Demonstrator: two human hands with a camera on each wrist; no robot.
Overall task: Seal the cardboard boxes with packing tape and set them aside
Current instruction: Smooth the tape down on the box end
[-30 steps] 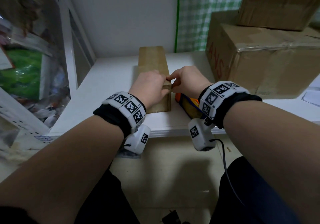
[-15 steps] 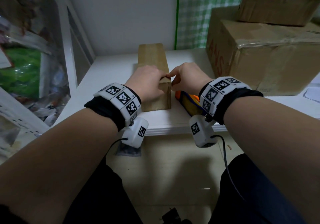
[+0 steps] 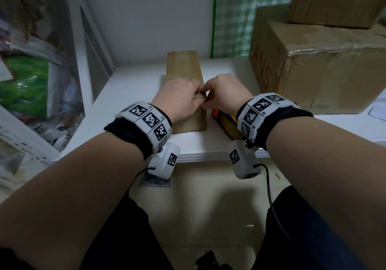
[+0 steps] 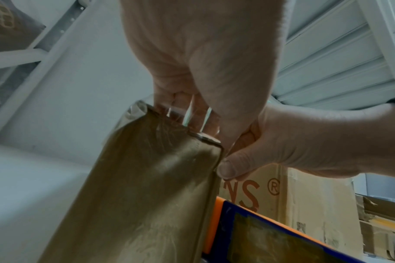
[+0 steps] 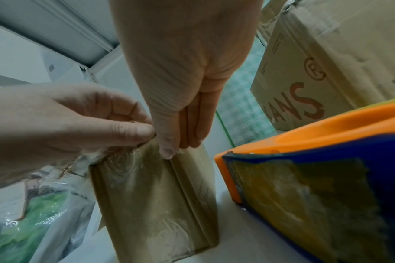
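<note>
A long narrow cardboard box (image 3: 183,67) lies lengthwise on the white table (image 3: 135,94). My left hand (image 3: 183,94) lies over its near top edge, where its curled fingers and thumb pinch the clear tape (image 4: 187,115) wrapped over that edge. My right hand (image 3: 223,94) is at the box's near right corner. Its fingers (image 5: 192,124) are straight and together, and its thumb tip presses the box's near face (image 5: 151,204). Both hands meet at that corner. An orange and blue tape dispenser (image 3: 224,121) lies just right of the box, partly under my right wrist.
Two big brown cardboard boxes stand at the right back, a large one (image 3: 323,71) with a smaller one (image 3: 334,2) stacked on it. A white frame (image 3: 83,61) and bags of clutter (image 3: 25,81) stand to the left. The table's front edge (image 3: 198,157) is just below my wrists.
Both hands have stayed at the near end of the narrow box. The left hand's fingers have shifted slightly toward the right corner, closer to the right hand.
</note>
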